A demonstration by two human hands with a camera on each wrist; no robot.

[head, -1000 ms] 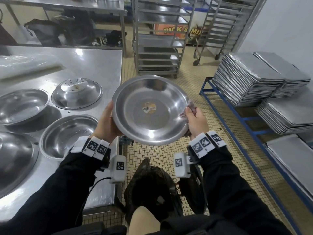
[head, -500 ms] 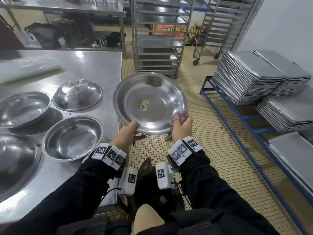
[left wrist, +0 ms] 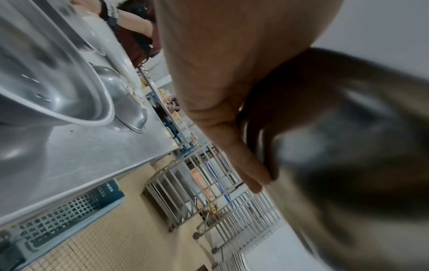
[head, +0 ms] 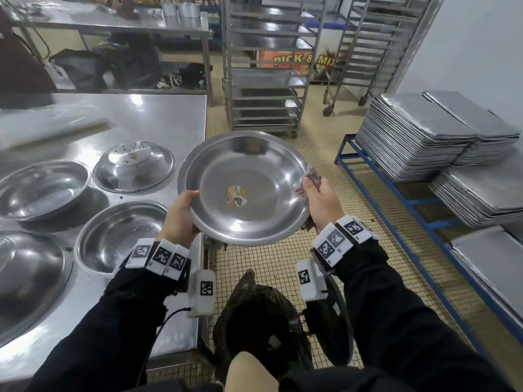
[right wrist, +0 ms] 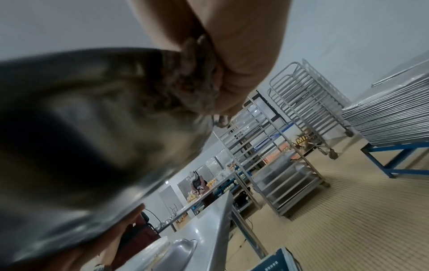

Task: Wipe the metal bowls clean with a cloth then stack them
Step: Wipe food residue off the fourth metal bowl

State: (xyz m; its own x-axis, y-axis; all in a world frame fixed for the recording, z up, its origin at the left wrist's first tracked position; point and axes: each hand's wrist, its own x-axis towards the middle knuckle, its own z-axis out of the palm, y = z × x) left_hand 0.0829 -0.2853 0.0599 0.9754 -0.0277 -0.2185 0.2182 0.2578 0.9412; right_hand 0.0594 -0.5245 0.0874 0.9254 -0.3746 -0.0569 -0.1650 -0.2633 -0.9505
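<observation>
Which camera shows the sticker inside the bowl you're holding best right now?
The head view: the sticker sits in plain sight at the centre of the held bowl. Both wrist views see only the bowl's blurred underside, so the sticker is hidden there.

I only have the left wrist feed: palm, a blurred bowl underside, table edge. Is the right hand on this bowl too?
Observer: Yes, the right hand presses a cloth against the held bowl at its right rim.
Operator: Anything inside the bowl?
Observer: A small sticker sits at its centre.
Operator: Where is the bowl relative to the table?
Observer: Off the table edge, above the tiled floor and a dark bag.
</observation>
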